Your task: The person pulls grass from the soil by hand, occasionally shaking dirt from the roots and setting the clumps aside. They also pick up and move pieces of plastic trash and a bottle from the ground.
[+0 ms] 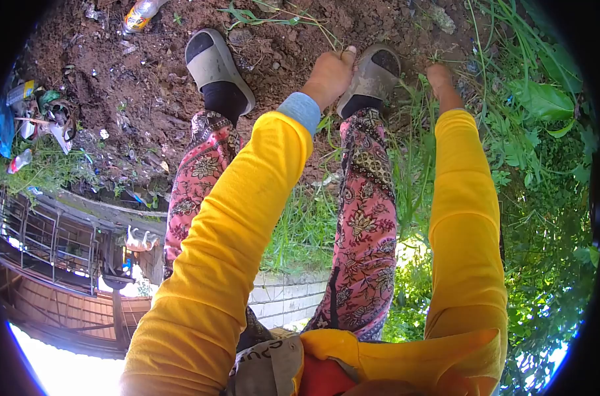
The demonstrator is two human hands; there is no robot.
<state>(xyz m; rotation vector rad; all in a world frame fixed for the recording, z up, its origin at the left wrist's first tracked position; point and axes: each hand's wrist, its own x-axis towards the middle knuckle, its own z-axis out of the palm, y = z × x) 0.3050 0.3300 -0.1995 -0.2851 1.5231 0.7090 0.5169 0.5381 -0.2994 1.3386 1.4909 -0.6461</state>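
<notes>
My left hand is closed in a fist, thumb up, beside the grey slide sandal on the right side of the view. Thin grass stems run from the soil to its thumb, and it appears to grip them. Farther right, my right hand is curled closed at the edge of the tall grass. Blades surround its fingers, which are partly hidden. A second grey slide sandal stands on the bare brown soil to the left.
A plastic bottle with a yellow label lies at the upper left. Scattered litter lies at the left edge. Leafy plants crowd the right. Behind my legs, upside down, are a block wall, a metal railing and a pale animal.
</notes>
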